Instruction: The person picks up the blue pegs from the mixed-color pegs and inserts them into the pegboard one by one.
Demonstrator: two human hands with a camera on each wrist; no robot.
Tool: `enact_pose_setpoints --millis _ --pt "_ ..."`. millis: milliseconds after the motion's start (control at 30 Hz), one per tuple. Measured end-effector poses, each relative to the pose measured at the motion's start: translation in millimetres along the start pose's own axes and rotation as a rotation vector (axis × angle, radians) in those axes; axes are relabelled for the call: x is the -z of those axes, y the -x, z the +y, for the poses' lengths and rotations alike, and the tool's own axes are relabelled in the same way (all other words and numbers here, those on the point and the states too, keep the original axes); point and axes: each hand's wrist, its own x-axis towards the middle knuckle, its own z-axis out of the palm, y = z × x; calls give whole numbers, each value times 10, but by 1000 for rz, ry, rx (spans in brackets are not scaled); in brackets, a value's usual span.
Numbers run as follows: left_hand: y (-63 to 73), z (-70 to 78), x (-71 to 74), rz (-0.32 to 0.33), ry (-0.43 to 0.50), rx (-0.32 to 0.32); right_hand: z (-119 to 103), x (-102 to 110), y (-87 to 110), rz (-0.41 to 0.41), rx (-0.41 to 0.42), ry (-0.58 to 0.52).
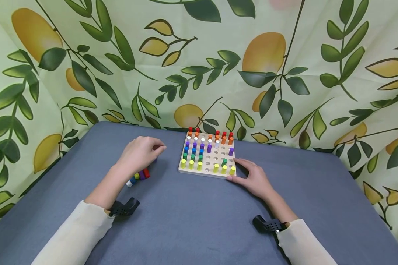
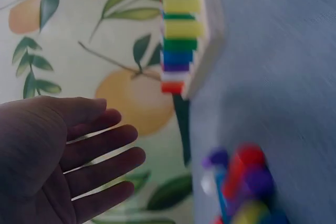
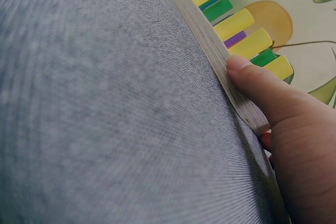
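Note:
A wooden pegboard (image 1: 202, 173) lies on the table, filled with rows of pegs in red, orange, white, purple, blue, green and yellow. Some holes in its middle and right columns are bare. My right hand (image 1: 256, 179) grips the board's near right corner, with the thumb (image 3: 242, 66) on the front edge beside the yellow pegs and the other fingers along the right side. Left of the board, my left hand (image 1: 140, 154) hovers over the table above a small pile of loose pegs (image 1: 142, 175). In the left wrist view its fingers (image 2: 105, 166) are extended, and no peg shows between them.
Grey-blue cloth (image 1: 192, 221) covers the table. A curtain (image 1: 199, 66) printed with leaves and yellow fruit hangs right behind the board and along both sides. Each wrist wears a black strap mount (image 1: 124, 207).

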Motion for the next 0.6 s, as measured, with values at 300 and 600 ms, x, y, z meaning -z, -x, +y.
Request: enact_pose_setpoints --millis 300,600 --pt "315 -368 19 -59 -2 -5 11 9 0 1 0 10" --pt "321 -529 -133 -81 8 6 12 6 2 0 2 15"
